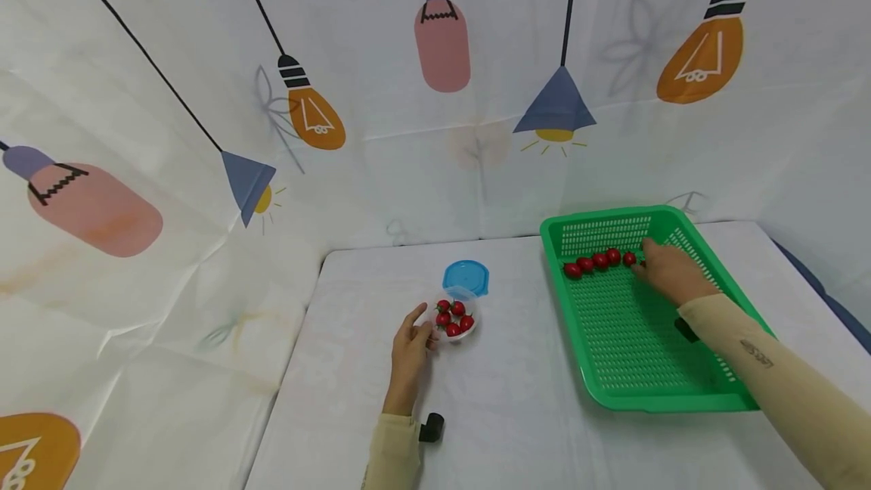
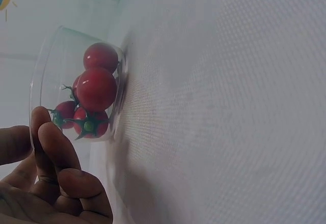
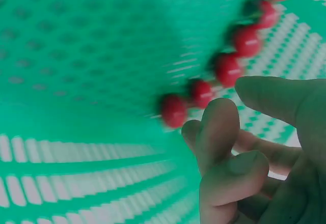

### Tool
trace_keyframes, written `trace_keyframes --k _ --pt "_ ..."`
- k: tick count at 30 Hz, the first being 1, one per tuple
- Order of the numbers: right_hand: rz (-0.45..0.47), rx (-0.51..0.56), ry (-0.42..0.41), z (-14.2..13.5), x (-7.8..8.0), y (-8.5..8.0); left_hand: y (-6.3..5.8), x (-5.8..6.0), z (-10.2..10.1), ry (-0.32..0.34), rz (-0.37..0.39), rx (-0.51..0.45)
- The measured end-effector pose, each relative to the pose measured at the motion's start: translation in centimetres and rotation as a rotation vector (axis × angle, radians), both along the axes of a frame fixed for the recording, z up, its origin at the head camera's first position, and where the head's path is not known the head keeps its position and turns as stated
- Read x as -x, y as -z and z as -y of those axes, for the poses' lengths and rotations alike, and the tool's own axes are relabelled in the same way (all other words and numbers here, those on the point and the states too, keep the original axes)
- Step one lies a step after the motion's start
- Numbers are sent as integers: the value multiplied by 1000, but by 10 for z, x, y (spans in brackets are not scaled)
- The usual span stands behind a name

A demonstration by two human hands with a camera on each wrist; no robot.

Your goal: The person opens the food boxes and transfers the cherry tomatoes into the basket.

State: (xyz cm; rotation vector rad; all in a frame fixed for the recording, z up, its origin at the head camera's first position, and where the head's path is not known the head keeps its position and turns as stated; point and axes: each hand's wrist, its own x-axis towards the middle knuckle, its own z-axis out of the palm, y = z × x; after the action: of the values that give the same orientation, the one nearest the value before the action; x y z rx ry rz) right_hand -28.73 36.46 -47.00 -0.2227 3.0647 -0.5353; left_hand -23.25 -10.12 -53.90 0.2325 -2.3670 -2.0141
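My left hand is at the near-left side of a small clear plastic bowl, its thumb and fingertips pinching the rim. Several red cherry tomatoes with green stems lie inside the bowl. Over in the green basket, my right hand reaches down at the far end. A row of cherry tomatoes lies along the basket's far wall. In the right wrist view, the thumb and forefinger stand apart close to the row, with no tomato between them.
Just behind the bowl lies a blue lid, apparently joined to it. Both stand on a white-covered table. A white cloth backdrop with printed lamps rises behind and to the left. The basket's raised rim surrounds my right hand.
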Motion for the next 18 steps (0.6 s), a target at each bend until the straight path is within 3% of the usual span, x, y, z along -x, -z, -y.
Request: trace_keyframes --k 8,12,18 --pt "-68 -16 -38 49 -8 -32 -7 -3 -1 9 34 -2" --pt "-97 31 -71 74 -11 -42 -9 -3 -1 11 36 -8" --pt "-138 112 -101 109 -14 -48 -3 -2 0 -1 17 -22"
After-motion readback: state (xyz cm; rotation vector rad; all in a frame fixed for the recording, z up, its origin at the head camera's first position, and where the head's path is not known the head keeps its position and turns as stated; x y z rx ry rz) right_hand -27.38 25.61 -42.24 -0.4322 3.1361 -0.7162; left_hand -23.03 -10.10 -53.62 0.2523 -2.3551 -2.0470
